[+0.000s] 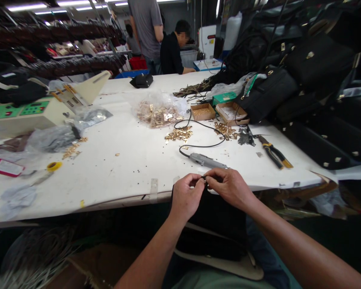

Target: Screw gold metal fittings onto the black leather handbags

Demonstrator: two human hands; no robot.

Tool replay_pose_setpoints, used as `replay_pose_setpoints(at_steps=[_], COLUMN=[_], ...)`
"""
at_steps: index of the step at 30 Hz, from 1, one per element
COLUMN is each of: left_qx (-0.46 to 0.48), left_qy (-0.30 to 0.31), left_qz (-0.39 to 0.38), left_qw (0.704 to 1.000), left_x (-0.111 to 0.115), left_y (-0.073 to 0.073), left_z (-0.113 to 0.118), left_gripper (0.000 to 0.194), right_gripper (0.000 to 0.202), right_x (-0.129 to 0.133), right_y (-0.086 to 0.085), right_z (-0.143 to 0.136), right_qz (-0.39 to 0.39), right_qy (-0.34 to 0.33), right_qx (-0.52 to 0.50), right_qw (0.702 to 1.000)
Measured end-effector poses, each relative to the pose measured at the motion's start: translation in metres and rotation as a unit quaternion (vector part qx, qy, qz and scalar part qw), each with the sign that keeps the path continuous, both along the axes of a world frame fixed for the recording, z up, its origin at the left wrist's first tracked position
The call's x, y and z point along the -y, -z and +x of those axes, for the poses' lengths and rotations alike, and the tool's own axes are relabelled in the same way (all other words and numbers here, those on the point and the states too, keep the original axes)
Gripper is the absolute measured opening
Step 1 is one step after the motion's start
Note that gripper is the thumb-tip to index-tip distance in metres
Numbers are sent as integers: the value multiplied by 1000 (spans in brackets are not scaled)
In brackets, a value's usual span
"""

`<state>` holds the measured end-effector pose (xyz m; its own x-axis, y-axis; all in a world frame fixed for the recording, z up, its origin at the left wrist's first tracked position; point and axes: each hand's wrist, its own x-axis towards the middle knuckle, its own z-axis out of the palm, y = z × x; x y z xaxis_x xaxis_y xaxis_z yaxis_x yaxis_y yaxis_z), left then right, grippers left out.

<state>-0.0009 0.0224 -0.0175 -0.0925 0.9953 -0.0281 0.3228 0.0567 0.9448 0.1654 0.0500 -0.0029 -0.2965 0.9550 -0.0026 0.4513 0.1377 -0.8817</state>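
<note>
Pinching the top of a soft black fabric item with pale edging between thumbs and forefingers, the left hand and right hand meet almost fingertip to fingertip. A tiny shiny spot shows between them, too small to make out. The fabric item hangs over the person's lap at the near edge of the white-covered table, just on the near side of a slim grey power tool with a black cable.

To the right of the power tool lie pliers with black-and-yellow handles. Beyond it are a loose heap of flat gold-coloured metal pieces and, farther right, a second gold heap beside some dark flat pieces. Behind these stand a small cardboard box of tiny gold parts, an open cardboard box with whitish contents and a green box. A clear plastic bag full of gold pieces sits beyond the power tool, to its left.

Well to the tool's left are a yellow roll and a cream machine with green panels. Black bags are piled beyond the tool to the right. Across the table are a person in black and a standing person in grey.
</note>
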Motion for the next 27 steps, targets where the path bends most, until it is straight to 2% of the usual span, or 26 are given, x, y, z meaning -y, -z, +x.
replay_pose_setpoints(at_steps=[5,13,20,27], left_qx=[4,-93,-169,-156], left_qy=[36,81,121,111], left_qz=[-11,36,28,30], left_qw=[999,992,978,981], left_x=[-6,-8,-11,-12], left_y=[1,-19,-28,-26], left_z=[-7,-10,-13,-16], left_gripper=[18,16,18,17], right_gripper=[17,27,22,30], right_x=[-4,-2,2,5], right_y=[2,-7,-10,-5], right_z=[5,8,-1,-11], right_qz=[-22,-11,8,0], right_qy=[-23,-45,-13,11], right_qx=[-28,-7,0,-37], right_qw=[999,999,1000,999])
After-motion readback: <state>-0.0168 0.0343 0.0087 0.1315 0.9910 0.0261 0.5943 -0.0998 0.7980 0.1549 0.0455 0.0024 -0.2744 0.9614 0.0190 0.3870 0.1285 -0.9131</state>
